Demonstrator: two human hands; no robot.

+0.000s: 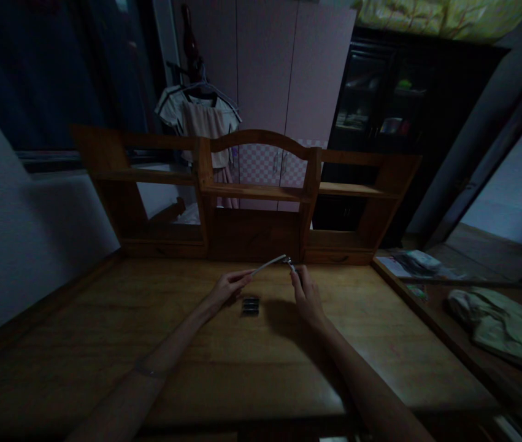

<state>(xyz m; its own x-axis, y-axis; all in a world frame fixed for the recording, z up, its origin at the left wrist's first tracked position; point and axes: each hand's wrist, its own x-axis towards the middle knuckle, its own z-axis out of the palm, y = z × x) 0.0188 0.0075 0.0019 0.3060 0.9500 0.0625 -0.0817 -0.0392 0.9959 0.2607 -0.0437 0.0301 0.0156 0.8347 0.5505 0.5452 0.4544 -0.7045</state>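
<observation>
My left hand (229, 287) pinches the near end of a thin, pale, slightly curved strip (268, 264), which slants up to the right above the table. My right hand (307, 296) is closed around a small shiny metal tool (291, 264); its exact kind is too small and dark to make out. The tool's head meets or almost meets the far end of the strip. Between my hands, a little nearer to me, a small dark block with several bright lines across it (250, 306) lies on the wooden tabletop (173, 344).
A wooden shelf unit (256, 195) with small drawers stands along the table's back edge. A raised wooden rim (419, 313) borders the right side. Beyond it lie pale green cloth (513, 325) and papers (410, 264). A white wall (35, 245) rises on the left.
</observation>
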